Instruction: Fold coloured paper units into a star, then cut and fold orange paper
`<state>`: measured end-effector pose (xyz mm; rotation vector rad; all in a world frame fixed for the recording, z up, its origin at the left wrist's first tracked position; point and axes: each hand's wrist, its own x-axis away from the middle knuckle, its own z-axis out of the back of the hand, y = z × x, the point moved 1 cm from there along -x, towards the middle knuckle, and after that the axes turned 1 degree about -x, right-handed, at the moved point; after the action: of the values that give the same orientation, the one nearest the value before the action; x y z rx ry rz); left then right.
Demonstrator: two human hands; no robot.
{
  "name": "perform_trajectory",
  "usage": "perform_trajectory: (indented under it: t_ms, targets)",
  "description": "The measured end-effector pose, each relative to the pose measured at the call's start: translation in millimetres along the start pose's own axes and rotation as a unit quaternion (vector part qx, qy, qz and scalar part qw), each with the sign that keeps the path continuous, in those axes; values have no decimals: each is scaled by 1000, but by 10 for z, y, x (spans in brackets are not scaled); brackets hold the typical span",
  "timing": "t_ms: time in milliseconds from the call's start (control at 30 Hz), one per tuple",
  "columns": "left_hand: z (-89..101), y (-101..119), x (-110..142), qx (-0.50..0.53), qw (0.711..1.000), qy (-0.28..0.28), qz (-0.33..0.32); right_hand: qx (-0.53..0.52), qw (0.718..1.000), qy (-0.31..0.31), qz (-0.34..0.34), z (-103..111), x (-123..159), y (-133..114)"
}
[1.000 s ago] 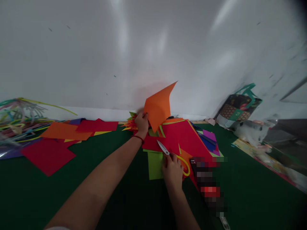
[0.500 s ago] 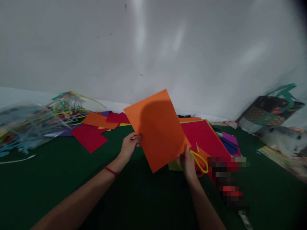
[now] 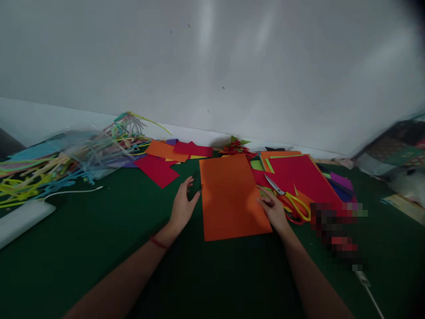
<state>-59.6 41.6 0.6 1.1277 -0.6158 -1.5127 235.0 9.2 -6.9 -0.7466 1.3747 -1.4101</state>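
Observation:
An orange sheet of paper (image 3: 230, 199) lies on the dark green table (image 3: 199, 274) in front of me. Just off its left edge is my left hand (image 3: 183, 203), open, thumb and fingers apart and nothing between them. My right hand (image 3: 275, 212) rests at the sheet's right edge with its fingers loosely apart; the fingertips touch or nearly touch the paper. Close beyond that hand lie scissors with yellow handles (image 3: 300, 208), their blades pointing away to the left. Red handles show partly beneath them.
Stacked red and orange sheets (image 3: 302, 175) lie at the right. Small paper pieces (image 3: 162, 170) are at the back left, near a plastic bag (image 3: 96, 148) and pipe cleaners (image 3: 68, 177). Cut paper shapes (image 3: 235, 146) sit by the wall. A white device (image 3: 25, 217) with a cable is at far left.
The orange sheet has come down from a tilted hold in both hands to lie flat and nearly straight. My left hand has let go of it; my right hand has loosened at its edge.

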Motion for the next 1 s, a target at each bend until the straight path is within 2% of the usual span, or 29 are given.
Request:
perform_trajectory:
  t_ms: [33, 67, 167, 267, 400, 533, 667, 800, 1000]
  targets:
    - [28, 69, 64, -56, 997, -8, -52, -1, 1000, -8, 5, 5, 19, -15]
    - [42, 141, 137, -100, 989, -43, -99, -3, 1000, -17, 5, 11, 41, -31]
    - [10, 320, 387, -186, 944, -179, -207, -6, 1000, -22, -8, 1, 122, -89]
    - [-92, 384, 583, -237, 903, -247, -260, -4, 999, -44, -27, -75, 211, -141]
    - [-163, 307, 622, -274, 885, -273, -260, -2, 997, -77, -23, -163, 284, -190]
    - [-85, 183, 515, -279, 881, -295, -244, -3, 989, -143, -26, -120, 283, -217]
    - [-17, 129, 464, -294, 877, -308, -223, 87, 975, -205, 1, -3, 242, -208]
    - [-32, 110, 514, -310, 862, -330, -227, 207, 955, -211, 1, 74, 192, -118]
    - [-47, 86, 574, -312, 859, -340, -220, 226, 952, -206, -10, 93, 149, 11]
